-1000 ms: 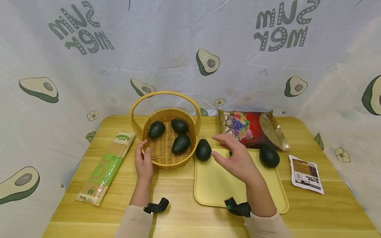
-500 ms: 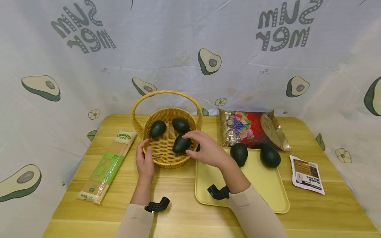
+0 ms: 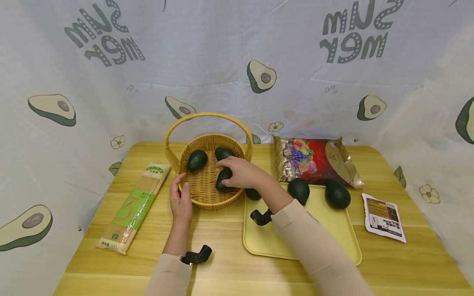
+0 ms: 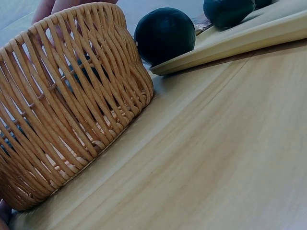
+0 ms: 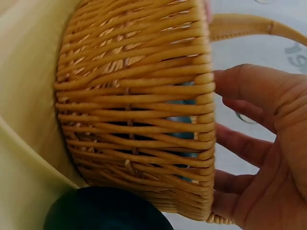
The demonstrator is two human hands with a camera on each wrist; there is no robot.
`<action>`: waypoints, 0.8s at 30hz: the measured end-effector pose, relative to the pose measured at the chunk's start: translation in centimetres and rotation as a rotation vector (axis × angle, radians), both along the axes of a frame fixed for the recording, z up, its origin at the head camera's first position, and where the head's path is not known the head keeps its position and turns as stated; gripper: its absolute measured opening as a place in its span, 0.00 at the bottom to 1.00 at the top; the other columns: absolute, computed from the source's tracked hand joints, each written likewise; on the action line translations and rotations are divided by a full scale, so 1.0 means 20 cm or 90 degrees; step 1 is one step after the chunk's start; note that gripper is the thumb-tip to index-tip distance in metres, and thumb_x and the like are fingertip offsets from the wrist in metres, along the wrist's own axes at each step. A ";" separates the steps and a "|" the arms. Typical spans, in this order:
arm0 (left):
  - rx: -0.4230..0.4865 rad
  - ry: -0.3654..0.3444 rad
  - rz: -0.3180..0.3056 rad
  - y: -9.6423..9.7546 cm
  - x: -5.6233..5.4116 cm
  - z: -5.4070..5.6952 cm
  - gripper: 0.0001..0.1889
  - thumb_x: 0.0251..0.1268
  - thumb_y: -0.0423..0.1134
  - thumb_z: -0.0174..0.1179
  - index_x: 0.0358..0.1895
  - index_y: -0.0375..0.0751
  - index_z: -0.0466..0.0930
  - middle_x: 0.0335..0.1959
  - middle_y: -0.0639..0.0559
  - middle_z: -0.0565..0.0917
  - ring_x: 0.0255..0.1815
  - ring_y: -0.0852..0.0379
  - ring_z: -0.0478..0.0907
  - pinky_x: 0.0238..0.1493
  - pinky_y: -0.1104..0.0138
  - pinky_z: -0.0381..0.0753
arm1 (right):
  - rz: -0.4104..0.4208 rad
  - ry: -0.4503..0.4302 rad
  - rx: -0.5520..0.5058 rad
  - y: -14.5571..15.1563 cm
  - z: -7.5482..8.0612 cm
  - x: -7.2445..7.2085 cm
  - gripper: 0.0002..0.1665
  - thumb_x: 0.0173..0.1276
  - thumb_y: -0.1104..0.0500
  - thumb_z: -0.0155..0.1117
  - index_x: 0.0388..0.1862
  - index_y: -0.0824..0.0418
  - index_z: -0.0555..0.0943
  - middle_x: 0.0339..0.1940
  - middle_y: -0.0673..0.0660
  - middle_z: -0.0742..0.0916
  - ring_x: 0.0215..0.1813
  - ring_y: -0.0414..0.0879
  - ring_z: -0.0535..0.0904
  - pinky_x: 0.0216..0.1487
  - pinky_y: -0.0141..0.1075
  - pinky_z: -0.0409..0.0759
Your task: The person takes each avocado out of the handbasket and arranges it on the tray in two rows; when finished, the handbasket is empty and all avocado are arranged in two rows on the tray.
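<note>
A woven basket (image 3: 211,205) with a tall handle stands at the centre left of the table, holding dark green avocados. My right hand (image 3: 244,170) reaches over its right rim, thumb and fingers around the near-right avocado (image 3: 223,181). Two others, the left avocado (image 3: 197,160) and the back avocado (image 3: 223,153), lie farther in. Straight, spread fingers of my left hand (image 3: 181,207) rest against the basket's left side. In the right wrist view, the weave hides the right fingertips. A dark avocado (image 4: 165,36) appears beside the basket in the left wrist view.
A yellow tray (image 3: 266,240) right of the basket bears avocados, including a right-hand avocado (image 3: 338,194). Behind it lies a red and gold fruit-print bag (image 3: 314,160). A spaghetti pack (image 3: 135,207) lies at left, a white-edged pouch (image 3: 384,218) at right.
My right hand has moved left from over the tray into the basket and closed around the near-right avocado. The left hand has stayed at the basket's side.
</note>
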State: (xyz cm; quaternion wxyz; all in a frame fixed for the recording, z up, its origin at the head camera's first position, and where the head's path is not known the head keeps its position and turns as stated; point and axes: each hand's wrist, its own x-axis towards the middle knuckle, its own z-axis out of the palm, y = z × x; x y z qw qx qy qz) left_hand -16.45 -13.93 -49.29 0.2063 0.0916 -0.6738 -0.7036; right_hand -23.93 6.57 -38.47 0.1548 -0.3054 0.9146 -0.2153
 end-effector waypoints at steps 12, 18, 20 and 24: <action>-0.014 -0.011 -0.001 -0.01 -0.01 -0.02 0.19 0.80 0.36 0.47 0.69 0.38 0.71 0.77 0.44 0.65 0.82 0.50 0.53 0.78 0.50 0.54 | 0.025 -0.040 0.072 -0.05 -0.03 -0.04 0.40 0.67 0.51 0.71 0.77 0.51 0.70 0.78 0.60 0.71 0.77 0.57 0.68 0.71 0.51 0.72; -0.010 -0.002 0.000 -0.01 -0.01 -0.02 0.19 0.80 0.36 0.47 0.69 0.38 0.71 0.76 0.43 0.66 0.81 0.50 0.54 0.78 0.50 0.54 | 0.044 -0.040 0.082 -0.06 -0.04 -0.01 0.42 0.64 0.54 0.73 0.77 0.51 0.70 0.77 0.60 0.72 0.77 0.56 0.69 0.72 0.49 0.72; -0.009 0.000 0.001 -0.01 -0.01 -0.02 0.19 0.80 0.36 0.47 0.69 0.38 0.71 0.76 0.44 0.66 0.81 0.51 0.54 0.78 0.51 0.55 | 0.048 -0.039 0.090 -0.07 -0.04 0.00 0.42 0.64 0.56 0.74 0.77 0.51 0.71 0.77 0.61 0.72 0.76 0.57 0.70 0.72 0.50 0.72; -0.008 -0.003 0.005 -0.01 -0.01 -0.02 0.19 0.80 0.36 0.48 0.68 0.39 0.72 0.75 0.45 0.67 0.80 0.52 0.56 0.77 0.54 0.56 | 0.058 -0.035 0.098 -0.10 -0.06 0.02 0.42 0.63 0.57 0.75 0.76 0.49 0.72 0.77 0.60 0.73 0.75 0.58 0.71 0.71 0.51 0.73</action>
